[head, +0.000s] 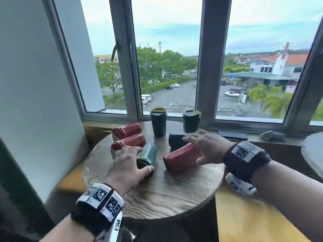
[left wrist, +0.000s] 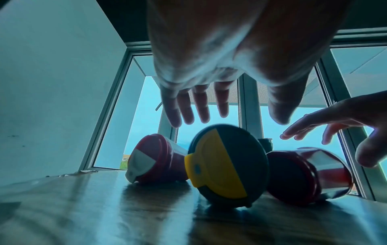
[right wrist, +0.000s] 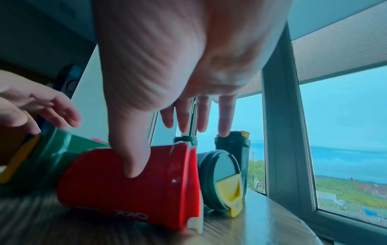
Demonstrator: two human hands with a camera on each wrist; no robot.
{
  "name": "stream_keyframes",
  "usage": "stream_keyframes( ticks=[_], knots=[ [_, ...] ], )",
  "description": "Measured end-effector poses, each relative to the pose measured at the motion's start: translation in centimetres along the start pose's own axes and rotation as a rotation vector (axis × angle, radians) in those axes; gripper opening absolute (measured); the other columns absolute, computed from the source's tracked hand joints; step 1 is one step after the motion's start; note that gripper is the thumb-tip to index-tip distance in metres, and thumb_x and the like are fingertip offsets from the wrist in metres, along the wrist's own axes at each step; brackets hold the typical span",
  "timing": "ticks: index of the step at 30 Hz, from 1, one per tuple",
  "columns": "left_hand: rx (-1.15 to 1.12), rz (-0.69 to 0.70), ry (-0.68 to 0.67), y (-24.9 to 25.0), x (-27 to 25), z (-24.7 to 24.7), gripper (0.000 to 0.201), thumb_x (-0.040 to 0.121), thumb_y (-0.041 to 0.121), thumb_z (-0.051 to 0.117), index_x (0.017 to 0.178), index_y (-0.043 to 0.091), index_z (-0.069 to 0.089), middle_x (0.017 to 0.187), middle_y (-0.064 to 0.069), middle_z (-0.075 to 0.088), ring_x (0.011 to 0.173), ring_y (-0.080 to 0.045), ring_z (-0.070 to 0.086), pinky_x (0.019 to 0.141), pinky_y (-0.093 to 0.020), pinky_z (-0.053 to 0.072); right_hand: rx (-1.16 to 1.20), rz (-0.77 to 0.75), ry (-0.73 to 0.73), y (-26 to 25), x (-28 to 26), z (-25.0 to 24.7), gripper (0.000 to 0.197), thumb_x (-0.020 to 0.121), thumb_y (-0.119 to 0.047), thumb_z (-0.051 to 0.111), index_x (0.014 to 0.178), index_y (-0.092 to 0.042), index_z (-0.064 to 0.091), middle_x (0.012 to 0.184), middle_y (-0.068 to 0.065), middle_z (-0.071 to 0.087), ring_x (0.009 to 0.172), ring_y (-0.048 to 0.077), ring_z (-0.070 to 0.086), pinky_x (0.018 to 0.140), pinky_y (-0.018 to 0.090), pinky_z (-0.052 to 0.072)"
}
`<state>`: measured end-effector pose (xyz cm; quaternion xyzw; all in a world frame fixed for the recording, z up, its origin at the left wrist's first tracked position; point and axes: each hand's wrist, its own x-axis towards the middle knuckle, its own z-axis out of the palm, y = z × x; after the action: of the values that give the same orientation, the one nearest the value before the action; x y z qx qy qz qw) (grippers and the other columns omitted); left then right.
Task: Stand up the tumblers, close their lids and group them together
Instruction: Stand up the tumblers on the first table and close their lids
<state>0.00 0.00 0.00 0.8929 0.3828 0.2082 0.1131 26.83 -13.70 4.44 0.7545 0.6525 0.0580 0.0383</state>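
Note:
Several tumblers are on a round wooden table [head: 157, 198]. Two dark ones stand upright at the back [head: 159, 123] [head: 191, 121]. Two red ones [head: 127, 131] [head: 130, 142] lie at the left. A green tumbler [head: 148, 153] lies with its yellow-flapped lid [left wrist: 228, 165] facing me. My left hand [head: 129, 163] hovers over that end with spread, straight fingers and its thumb beside the lid. Another red tumbler [head: 181, 160] lies at the centre right. My right hand [head: 206, 145] is spread over it, thumb [right wrist: 134, 165] touching its side. Behind it a dark tumbler [right wrist: 220, 179] lies on its side.
A window frame [head: 206, 84] and sill run close behind the table. A pale wall [head: 35, 102] stands at the left. A yellow bench [head: 253, 215] lies below on the right, with another round tabletop [head: 312, 151] at the right edge. A grey object [head: 272, 135] rests on the sill.

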Motion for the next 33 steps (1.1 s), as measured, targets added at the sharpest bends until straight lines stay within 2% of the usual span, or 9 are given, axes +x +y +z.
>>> stream_keyframes(
  ticks=[4,7,10,14,17,21,24,27,33],
  knots=[
    [0.022,-0.101,-0.083,-0.7,0.4,1.1,0.089,0.07,0.076,0.063,0.142,0.029,0.043,0.134,0.001,0.049,0.123,-0.022,0.046,0.107,-0.039,0.04,-0.073,-0.045,-0.106,0.1,1.6,-0.3,0.094,0.077,-0.043,0.079,0.159,-0.03,0.034,0.146,-0.013,0.057,0.137,0.019,0.043,0.106,0.036,0.048],
    [-0.01,-0.137,-0.064,-0.8,0.2,2.0,0.091,0.069,0.08,0.061,0.142,0.032,0.04,0.133,0.002,0.05,0.123,-0.021,0.051,0.103,-0.04,0.046,-0.113,-0.096,-0.118,0.6,2.4,0.7,0.089,0.077,-0.046,0.077,0.156,-0.034,0.039,0.144,-0.015,0.058,0.137,0.017,0.045,0.106,0.038,0.049],
    [-0.017,-0.178,-0.046,-0.7,0.1,2.3,0.089,0.067,0.083,0.059,0.139,0.035,0.04,0.132,0.003,0.05,0.118,-0.022,0.056,0.097,-0.042,0.05,-0.118,-0.124,-0.117,0.8,2.6,0.8,0.084,0.077,-0.043,0.077,0.153,-0.033,0.043,0.143,-0.011,0.058,0.136,0.016,0.047,0.105,0.039,0.05],
    [-0.023,-0.214,-0.046,-0.7,0.1,2.9,0.083,0.068,0.081,0.061,0.135,0.037,0.037,0.134,0.004,0.045,0.116,-0.024,0.057,0.093,-0.044,0.053,-0.054,-0.142,-0.128,0.9,2.7,0.8,0.077,0.074,-0.042,0.079,0.144,-0.033,0.048,0.134,-0.007,0.057,0.117,0.017,0.058,0.091,0.036,0.056],
    [-0.046,-0.234,-0.038,-1.0,0.1,3.2,0.079,0.071,0.077,0.063,0.133,0.037,0.036,0.133,0.003,0.044,0.117,-0.025,0.057,0.092,-0.046,0.054,0.041,-0.14,-0.114,0.7,2.6,0.3,0.078,0.068,-0.041,0.08,0.138,-0.037,0.048,0.128,-0.01,0.051,0.097,0.014,0.059,0.078,0.033,0.057],
    [-0.063,-0.233,-0.035,-1.1,0.1,3.4,0.077,0.072,0.075,0.063,0.133,0.037,0.035,0.133,0.003,0.043,0.117,-0.025,0.055,0.093,-0.044,0.052,0.193,-0.157,-0.093,0.3,3.2,-1.9,0.078,0.066,-0.041,0.082,0.136,-0.039,0.05,0.125,-0.01,0.051,0.103,0.016,0.059,0.087,0.04,0.058],
    [-0.067,-0.222,-0.028,-1.1,0.1,3.6,0.078,0.072,0.077,0.061,0.133,0.037,0.033,0.133,0.003,0.043,0.115,-0.024,0.055,0.091,-0.044,0.054,0.282,-0.162,-0.048,0.0,4.3,-3.7,0.084,0.069,-0.039,0.087,0.142,-0.037,0.047,0.126,-0.011,0.057,0.108,0.015,0.059,0.091,0.038,0.055],
    [-0.076,-0.229,-0.016,-1.1,0.1,3.9,0.082,0.07,0.08,0.061,0.133,0.036,0.032,0.135,0.002,0.042,0.116,-0.024,0.056,0.089,-0.044,0.056,0.32,-0.145,-0.047,-0.7,5.1,-4.3,0.086,0.071,-0.043,0.09,0.145,-0.032,0.046,0.117,-0.017,0.061,0.107,0.011,0.059,0.089,0.03,0.052],
    [-0.114,-0.22,0.018,-1.3,-0.1,4.2,0.078,0.071,0.078,0.062,0.129,0.035,0.033,0.13,0.002,0.042,0.113,-0.024,0.056,0.085,-0.043,0.058,0.316,-0.153,-0.043,-1.9,6.1,-3.4,0.072,0.063,-0.057,0.09,0.124,-0.029,0.065,0.115,-0.017,0.063,0.106,0.009,0.06,0.095,0.035,0.055]
  ],
)
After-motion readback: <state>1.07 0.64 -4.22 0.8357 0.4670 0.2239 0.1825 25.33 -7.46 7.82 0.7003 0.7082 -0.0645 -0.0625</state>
